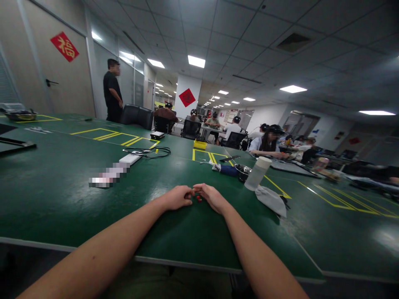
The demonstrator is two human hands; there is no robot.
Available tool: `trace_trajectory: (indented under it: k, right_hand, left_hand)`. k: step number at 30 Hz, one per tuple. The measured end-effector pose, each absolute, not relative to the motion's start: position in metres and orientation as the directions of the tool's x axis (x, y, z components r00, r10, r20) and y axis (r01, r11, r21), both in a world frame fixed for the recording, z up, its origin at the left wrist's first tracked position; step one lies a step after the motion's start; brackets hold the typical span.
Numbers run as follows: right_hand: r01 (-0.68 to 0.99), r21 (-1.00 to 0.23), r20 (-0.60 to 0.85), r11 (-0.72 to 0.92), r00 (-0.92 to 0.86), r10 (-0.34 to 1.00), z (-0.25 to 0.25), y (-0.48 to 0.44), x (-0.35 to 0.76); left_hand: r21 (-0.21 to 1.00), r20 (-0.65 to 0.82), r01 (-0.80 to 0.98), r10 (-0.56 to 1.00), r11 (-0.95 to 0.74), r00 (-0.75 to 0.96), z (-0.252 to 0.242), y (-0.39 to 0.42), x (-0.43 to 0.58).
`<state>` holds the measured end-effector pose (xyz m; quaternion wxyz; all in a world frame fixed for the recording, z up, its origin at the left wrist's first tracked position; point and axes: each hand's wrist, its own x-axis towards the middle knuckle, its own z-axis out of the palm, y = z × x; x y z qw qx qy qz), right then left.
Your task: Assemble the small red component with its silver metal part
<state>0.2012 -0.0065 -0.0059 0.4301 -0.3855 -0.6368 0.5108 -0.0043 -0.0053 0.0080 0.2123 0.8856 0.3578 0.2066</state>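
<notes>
Both my forearms reach out over the green table (pixel 62 199). My left hand (pixel 177 197) and my right hand (pixel 211 196) rest on it close together, fingertips nearly touching, fingers curled in. A small red object (pixel 198 199) lies on the table right between and under the fingertips. Both hands seem to pinch at it, but it is too small to make out what it is or which hand holds it.
A translucent plastic bottle (pixel 258 173) stands right of my hands beside a grey cloth (pixel 272 199) and a metal bowl (pixel 243 171). A white power strip (pixel 130 158) with black cables lies to the left. Several seated people work at far tables; one person stands by the door.
</notes>
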Motion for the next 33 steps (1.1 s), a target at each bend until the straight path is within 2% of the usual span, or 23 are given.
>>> trace_trajectory:
  k: [1, 3, 6, 9, 13, 15, 20, 23, 25, 27, 29, 33]
  right_hand:
    - [0.076, -0.972, 0.188, 0.224, -0.326, 0.926, -0.004, -0.008, 0.199]
    - [0.236, -0.915, 0.256, 0.328, -0.289, 0.922, 0.001, -0.009, 0.203]
    - [0.575, -0.701, 0.32, 0.422, -0.275, 0.907, 0.007, -0.011, 0.214]
    - [0.725, -0.515, 0.309, 0.458, -0.341, 0.888, 0.01, -0.015, 0.214]
    - [0.793, -0.407, 0.183, 0.453, -0.415, 0.891, 0.009, -0.022, 0.2]
    - [0.802, -0.388, 0.164, 0.454, -0.424, 0.891, 0.008, -0.025, 0.192]
    - [0.709, -0.464, 0.192, 0.532, -0.506, 0.841, 0.008, -0.028, 0.187]
    - [0.695, -0.495, 0.252, 0.522, -0.46, 0.851, 0.009, -0.027, 0.191]
    - [0.683, -0.526, 0.266, 0.507, -0.434, 0.861, 0.009, -0.027, 0.194]
    - [0.671, -0.543, 0.255, 0.505, -0.442, 0.86, 0.008, -0.027, 0.194]
    - [0.682, -0.502, 0.246, 0.531, -0.477, 0.844, 0.007, -0.027, 0.191]
    - [0.716, -0.386, 0.252, 0.582, -0.525, 0.813, 0.006, -0.027, 0.185]
  left_hand:
    - [0.518, 0.217, 0.55, 0.723, -0.655, 0.656, 0.008, -0.006, -0.004]
    - [0.51, 0.221, 0.559, 0.728, -0.654, 0.649, 0.008, -0.006, -0.003]
    - [0.516, 0.233, 0.55, 0.725, -0.657, 0.648, 0.006, -0.006, -0.002]
    - [0.56, 0.221, 0.526, 0.728, -0.64, 0.649, 0.003, -0.005, -0.002]
    - [0.638, 0.209, 0.471, 0.725, -0.609, 0.656, 0.002, -0.004, -0.004]
    - [0.689, 0.203, 0.412, 0.705, -0.596, 0.68, 0.002, -0.003, -0.005]
    - [0.843, 0.16, 0.228, 0.631, -0.487, 0.76, 0.002, -0.001, -0.006]
    - [0.878, 0.166, 0.172, 0.621, -0.446, 0.766, 0.006, -0.002, -0.008]
    - [0.828, 0.176, 0.262, 0.673, -0.496, 0.719, 0.011, -0.002, -0.012]
    - [0.703, 0.167, 0.439, 0.73, -0.559, 0.663, 0.014, -0.001, -0.017]
    - [0.586, 0.121, 0.55, 0.736, -0.595, 0.666, 0.014, -0.001, -0.021]
    - [0.498, 0.123, 0.551, 0.684, -0.67, 0.719, 0.01, -0.001, -0.019]
